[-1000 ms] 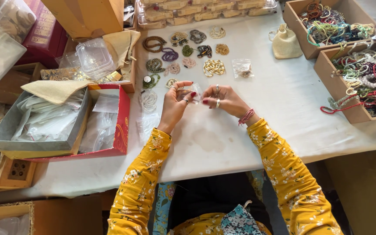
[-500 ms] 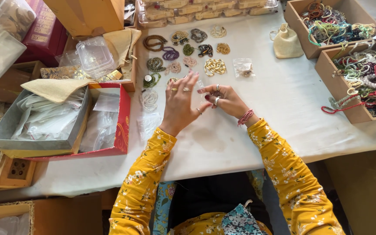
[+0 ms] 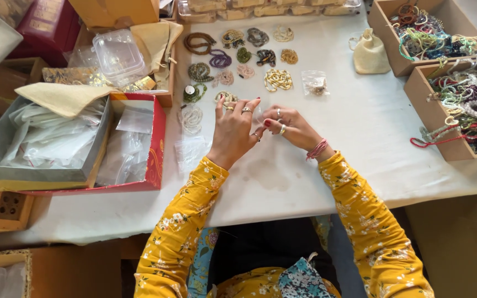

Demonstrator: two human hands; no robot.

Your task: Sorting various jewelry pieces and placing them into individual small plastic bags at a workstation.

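My left hand [image 3: 233,132] lies palm down on the white table [image 3: 360,143] with its fingers spread, their tips near a beaded bracelet [image 3: 226,97]. My right hand [image 3: 291,126] is beside it, almost touching, fingers curled and pinching a small clear bag [image 3: 259,113] that sits between the two hands. What is inside the bag is too small to tell. Both hands wear rings, and a pink cord circles the right wrist. Clear bead bracelets [image 3: 191,117] and a flat clear bag [image 3: 190,150] lie just left of my left hand.
Rows of coiled bead bracelets [image 3: 238,55] lie beyond the hands, beside a small filled bag [image 3: 316,83] and a cream pouch [image 3: 370,53]. Two cardboard boxes [image 3: 432,83] of bracelets stand at the right. A red box [image 3: 155,143] and a grey tray [image 3: 40,171] of plastic bags stand at the left.
My left hand has opened from curled fingers to a wide spread and shifted slightly left. My right hand has stayed in place with its fingers pinched.
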